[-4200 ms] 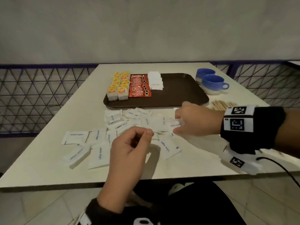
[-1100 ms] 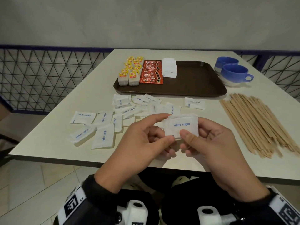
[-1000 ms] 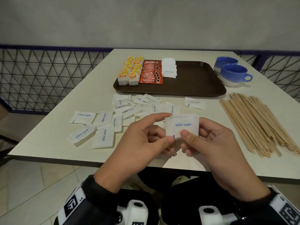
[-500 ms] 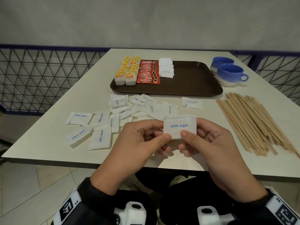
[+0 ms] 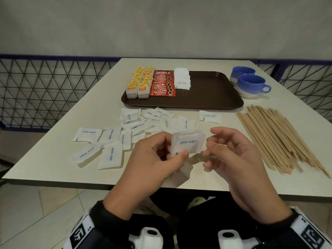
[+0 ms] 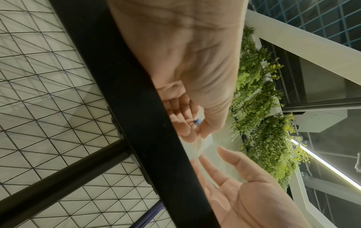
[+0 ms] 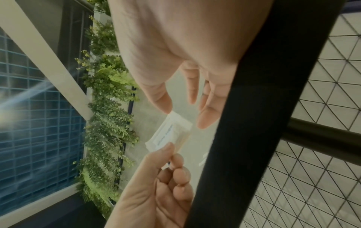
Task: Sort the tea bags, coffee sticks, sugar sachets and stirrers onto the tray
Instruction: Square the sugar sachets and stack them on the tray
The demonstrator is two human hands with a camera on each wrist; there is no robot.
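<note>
My left hand (image 5: 173,154) pinches a small stack of white sugar sachets (image 5: 187,143) by its lower left corner, above the table's near edge. My right hand (image 5: 210,146) hovers just right of the stack with relaxed fingers and holds nothing. The right wrist view shows the stack (image 7: 170,134) between my left thumb and fingers, with my right thumb tip at its top corner. The brown tray (image 5: 206,97) carries tea bags (image 5: 139,85), red coffee sticks (image 5: 162,85) and a pile of sachets (image 5: 182,79). Loose sachets (image 5: 111,137) lie scattered before the tray. Wooden stirrers (image 5: 280,137) lie at the right.
Two blue cups (image 5: 251,83) stand right of the tray at the back. The tray's right half is bare. A single sachet (image 5: 209,116) lies apart near the tray's front rim. A wire-mesh fence (image 5: 45,90) runs behind and to the left of the table.
My right hand has let go of the sachet stack and drawn slightly to the right. The left hand now holds the stack alone.
</note>
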